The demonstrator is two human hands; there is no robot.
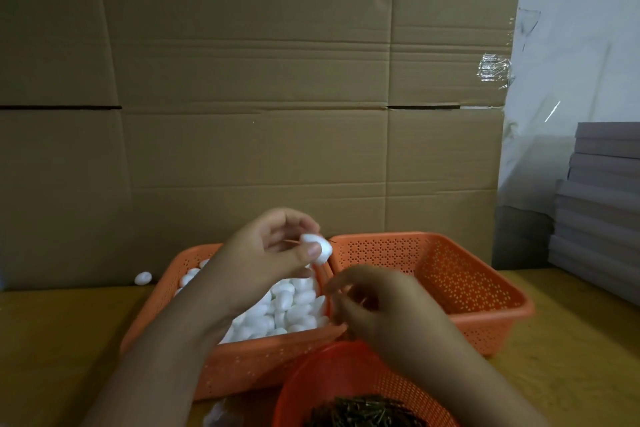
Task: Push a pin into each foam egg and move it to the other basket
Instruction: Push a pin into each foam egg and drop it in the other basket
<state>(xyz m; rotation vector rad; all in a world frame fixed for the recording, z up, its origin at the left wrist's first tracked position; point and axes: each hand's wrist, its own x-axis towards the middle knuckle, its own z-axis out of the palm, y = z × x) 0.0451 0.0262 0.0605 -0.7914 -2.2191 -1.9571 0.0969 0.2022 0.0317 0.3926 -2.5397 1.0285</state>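
Egg, small white foam oval (318, 248): pinched by left hand (277, 250) above orange perforated plastic basket (249, 360); looks light, soft, dent-prone; hold at sides. Right hand (374, 308) fingers curled, contents unclear.

Matt white foam egg (318, 248), perforated orange plastic basket (485, 291), corrugated cardboard (256, 80).
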